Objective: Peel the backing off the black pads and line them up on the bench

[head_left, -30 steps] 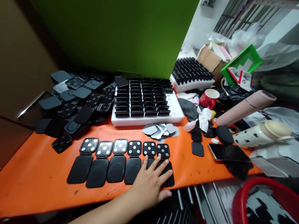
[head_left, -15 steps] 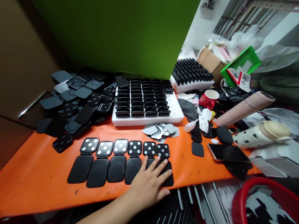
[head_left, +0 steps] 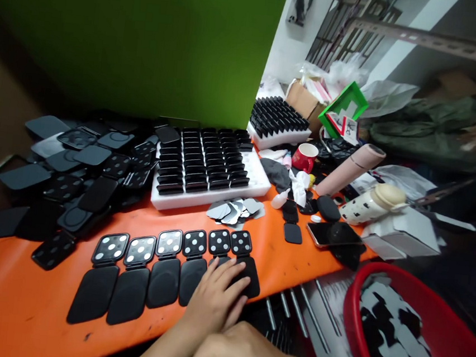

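My left hand (head_left: 218, 292) lies on the black pads at the right end of a row, its fingers stretched out and a little apart. Close in front, my right hand (head_left: 233, 355) is curled at the bottom edge; what its fingers hold, if anything, is hidden. The row holds several unfolded black devices, each with a dotted square (head_left: 169, 243) hinged above a smooth pad (head_left: 164, 283). Behind the row lies a loose pile of grey plates (head_left: 232, 211).
A white foam tray (head_left: 263, 178) holds upright black pieces. More devices (head_left: 111, 163) are heaped at left. At right are a phone (head_left: 329, 234), a red mug (head_left: 305, 158), a pink bottle (head_left: 350, 169), a patterned bottle (head_left: 372, 205) and a red bin (head_left: 352, 307).
The view has shifted, so the table objects appear further left. My left hand's fingers have drawn closer together. My right hand has come in from the bottom right, beside my left hand.
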`<state>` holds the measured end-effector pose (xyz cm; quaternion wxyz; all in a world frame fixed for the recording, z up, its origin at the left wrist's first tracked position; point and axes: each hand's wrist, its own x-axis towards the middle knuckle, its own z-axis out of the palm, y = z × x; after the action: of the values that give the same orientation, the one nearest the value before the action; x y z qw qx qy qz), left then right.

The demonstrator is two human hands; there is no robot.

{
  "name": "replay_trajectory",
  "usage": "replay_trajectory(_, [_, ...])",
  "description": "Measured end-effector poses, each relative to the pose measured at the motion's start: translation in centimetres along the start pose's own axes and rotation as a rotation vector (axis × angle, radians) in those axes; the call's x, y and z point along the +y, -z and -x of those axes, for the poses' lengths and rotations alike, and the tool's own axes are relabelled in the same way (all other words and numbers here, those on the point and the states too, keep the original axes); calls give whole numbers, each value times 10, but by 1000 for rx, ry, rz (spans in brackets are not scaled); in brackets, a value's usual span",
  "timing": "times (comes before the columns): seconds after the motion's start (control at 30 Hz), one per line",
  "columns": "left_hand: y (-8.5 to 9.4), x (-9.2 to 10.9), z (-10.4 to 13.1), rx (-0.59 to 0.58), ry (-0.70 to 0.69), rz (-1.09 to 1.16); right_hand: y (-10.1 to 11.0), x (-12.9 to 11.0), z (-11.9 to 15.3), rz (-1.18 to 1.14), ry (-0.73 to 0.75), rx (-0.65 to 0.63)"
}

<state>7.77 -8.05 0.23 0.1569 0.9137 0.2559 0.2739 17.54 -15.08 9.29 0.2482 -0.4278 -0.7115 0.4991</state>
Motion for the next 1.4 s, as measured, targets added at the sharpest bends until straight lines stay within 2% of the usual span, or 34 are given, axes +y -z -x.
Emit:
replay_trajectory(0.13, [-1,-1,-1,65,-37,10,4,4,-6,209,-182,23])
replay_trajectory(0.27, [-4,-5,1,96,-50,-3,1,9,-3,367,-192,63])
replay_trajectory(0.4, [-7,-12,7,58,-84,-10,1,14,-1,366,-213,145])
replay_trajectory(0.5, [-7,-15,10,25,-98,6,-2,20,1,397,-242,280])
replay_trajectory(0.63, [-4,-9,8,80,-34,56,-8,30,6,376,-252,450])
replay_trajectory(0.7, [-2,-5,6,85,3,67,-9,33,10,336,-252,462])
replay_trajectory(0.77, [0,-2,5,63,26,77,-8,35,14,304,-234,421])
replay_trajectory(0.87, [2,0,5,5,20,111,2,35,13,247,-245,404])
replay_trajectory(1.03, [10,4,2,-35,26,134,36,37,-11,258,-269,520])
replay_trajectory(1.1, [13,5,1,-20,23,150,52,38,-24,316,-282,553])
replay_trajectory(1.2, [13,5,-1,63,-15,153,70,36,-40,366,-279,587])
replay_trajectory(1.3, [8,2,-2,135,-67,177,72,30,-48,333,-238,593])
replay_trajectory(1.4, [3,0,-5,195,-74,204,64,26,-49,252,-203,561])
